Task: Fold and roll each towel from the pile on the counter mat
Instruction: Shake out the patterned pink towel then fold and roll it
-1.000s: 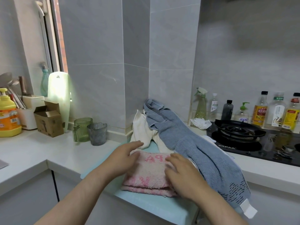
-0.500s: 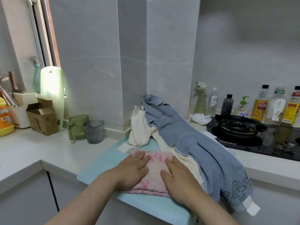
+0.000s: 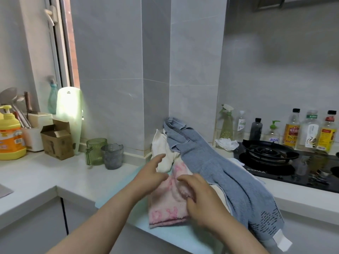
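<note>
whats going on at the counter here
A person is folding a pink towel on the light blue mat at the counter's edge. The right hand grips a bunched part of it; the left hand is open, fingers spread, by its far end. A blue towel and a cream towel lie heaped alongside, not yet folded.

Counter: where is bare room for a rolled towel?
Free: white counter between grey cup and front edge, left of the mat; the mat's near strip below the pink towel. Crowded: blue towel pile covers its right side.
</note>
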The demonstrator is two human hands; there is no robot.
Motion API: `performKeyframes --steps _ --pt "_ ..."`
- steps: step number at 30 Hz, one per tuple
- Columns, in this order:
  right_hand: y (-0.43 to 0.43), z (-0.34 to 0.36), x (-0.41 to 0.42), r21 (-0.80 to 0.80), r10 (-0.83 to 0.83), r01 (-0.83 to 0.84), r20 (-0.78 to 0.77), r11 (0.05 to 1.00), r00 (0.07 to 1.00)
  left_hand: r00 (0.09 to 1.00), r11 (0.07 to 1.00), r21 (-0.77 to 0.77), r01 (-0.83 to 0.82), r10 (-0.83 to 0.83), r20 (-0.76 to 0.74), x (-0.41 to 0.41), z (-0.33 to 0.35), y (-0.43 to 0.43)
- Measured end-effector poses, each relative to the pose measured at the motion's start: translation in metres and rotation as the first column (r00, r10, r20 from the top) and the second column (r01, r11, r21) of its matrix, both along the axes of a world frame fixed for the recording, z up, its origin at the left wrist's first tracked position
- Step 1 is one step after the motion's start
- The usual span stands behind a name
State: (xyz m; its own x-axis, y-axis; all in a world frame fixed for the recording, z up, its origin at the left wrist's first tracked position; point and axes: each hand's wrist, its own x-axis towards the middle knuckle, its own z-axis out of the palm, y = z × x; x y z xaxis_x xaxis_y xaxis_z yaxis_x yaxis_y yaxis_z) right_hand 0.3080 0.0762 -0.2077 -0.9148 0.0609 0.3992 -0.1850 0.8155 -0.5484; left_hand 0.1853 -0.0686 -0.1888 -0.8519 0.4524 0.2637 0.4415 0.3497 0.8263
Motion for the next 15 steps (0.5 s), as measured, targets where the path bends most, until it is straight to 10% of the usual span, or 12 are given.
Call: performKeyframes --steps 8,15 --pt "0.019 0.061 0.036 -0.245 -0.077 -0.008 -0.335 0.969 0.939 0.899 0.919 0.241 0.312 -0.368 0.239 0.021 0.054 -0.025" --pt "0.038 0.036 0.025 -0.728 0.021 0.156 0.228 0.667 0.973 0.859 0.941 0.328 0.084 -0.236 0.455 0.032 0.034 -0.024"
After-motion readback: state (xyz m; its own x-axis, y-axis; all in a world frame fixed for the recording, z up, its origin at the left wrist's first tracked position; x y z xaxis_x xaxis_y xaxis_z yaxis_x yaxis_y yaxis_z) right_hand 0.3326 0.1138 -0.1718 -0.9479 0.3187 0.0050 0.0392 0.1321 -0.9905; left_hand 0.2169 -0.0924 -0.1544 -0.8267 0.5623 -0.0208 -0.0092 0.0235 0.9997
